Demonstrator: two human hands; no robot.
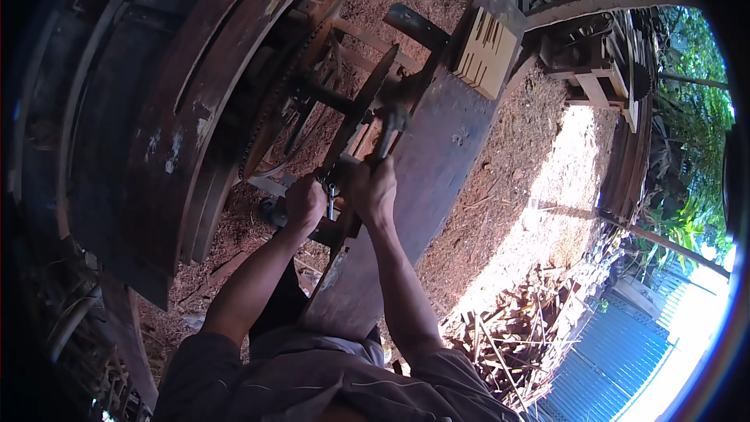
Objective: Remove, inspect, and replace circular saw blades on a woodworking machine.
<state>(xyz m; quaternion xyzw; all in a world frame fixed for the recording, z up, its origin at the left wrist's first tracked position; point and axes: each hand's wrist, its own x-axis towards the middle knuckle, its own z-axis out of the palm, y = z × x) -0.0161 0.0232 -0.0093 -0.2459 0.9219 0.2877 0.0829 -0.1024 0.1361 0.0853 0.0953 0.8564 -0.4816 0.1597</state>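
My right hand (373, 190) is closed around the handle of a hammer (393, 121), whose dark head is blurred over the inner edge of a wooden bench (437, 152). To its left, my left hand (305, 200) is closed low among the machine parts; what its fingers hold is hidden. A shiny metal wrench-like piece (331, 202) stands between my two hands, close to the left fingers. Just beyond them, a thin dark disc (366, 105) appears nearly edge-on, with a dark shaft (324, 97) beside it.
Pale slotted wooden pieces (491, 52) lie at the bench's far end. Large dark boards (168, 133) bound the left side, beside a toothed curved rim (262, 137). Sawdust covers the ground (500, 160). Scrap wood (519, 328) is piled at lower right, near blue corrugated sheeting (605, 367).
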